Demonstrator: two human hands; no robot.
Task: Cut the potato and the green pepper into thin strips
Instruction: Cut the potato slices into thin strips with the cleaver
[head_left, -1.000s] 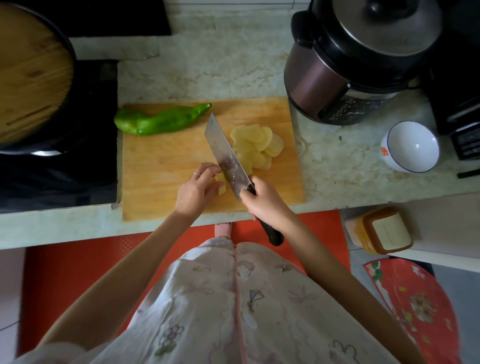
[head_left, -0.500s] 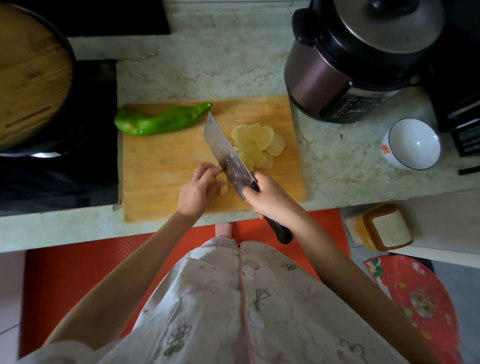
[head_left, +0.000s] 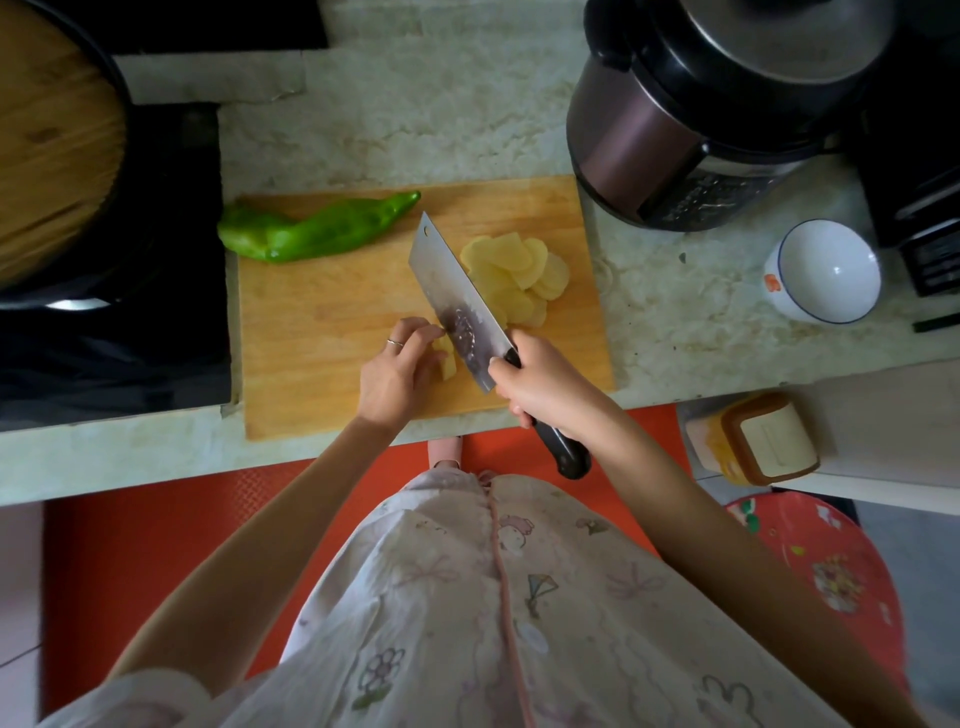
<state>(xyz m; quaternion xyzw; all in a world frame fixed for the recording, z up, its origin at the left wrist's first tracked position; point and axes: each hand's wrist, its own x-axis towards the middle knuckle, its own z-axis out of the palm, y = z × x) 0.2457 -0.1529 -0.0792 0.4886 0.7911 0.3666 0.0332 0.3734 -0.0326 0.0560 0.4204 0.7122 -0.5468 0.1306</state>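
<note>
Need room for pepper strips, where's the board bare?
Bare: left half of the wooden cutting board, between the long green pepper and the left hand; also the stone counter behind. Crowded: its right side, with pale potato slices, steel cleaver, right hand.

1. Loose pale pink garment (head_left: 441, 597), printed with flowers, bows and a kite.
2. Darker pink piping (head_left: 501, 561) runs down its front.
3. Thin silver ring (head_left: 395, 342) on the left hand (head_left: 392, 379).
4. Pink slipper (head_left: 444, 451) toe.
</note>
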